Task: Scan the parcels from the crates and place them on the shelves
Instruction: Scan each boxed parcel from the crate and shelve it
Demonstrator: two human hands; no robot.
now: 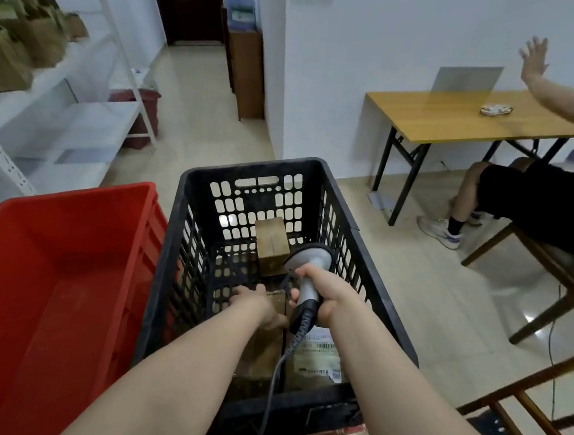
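Right hand (334, 300): wrapped round the scanner (309, 260) handle, held over the black crate (372, 251).
Left hand (258, 306): curled over the brown parcel (265, 349) top edge.
Brown parcel: stood inside that crate — small box (271, 247) farther in.
Red crate (68, 268): set just left; shelves (91, 112) beyond.

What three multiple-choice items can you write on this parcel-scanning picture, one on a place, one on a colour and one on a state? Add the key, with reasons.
1. In the black crate, the small upright box stands: A in the far half; B against the near wall; C outside it.
2. The neighbouring crate on the left is: A red; B blue; C green.
3. The right hand: A hangs empty; B grips the scanner; C rests on the crate rim.
Key: 1 A, it stands well beyond both hands, nearer the far perforated wall; 2 A, its solid walls are red; 3 B, its fingers curl round the scanner's handle.
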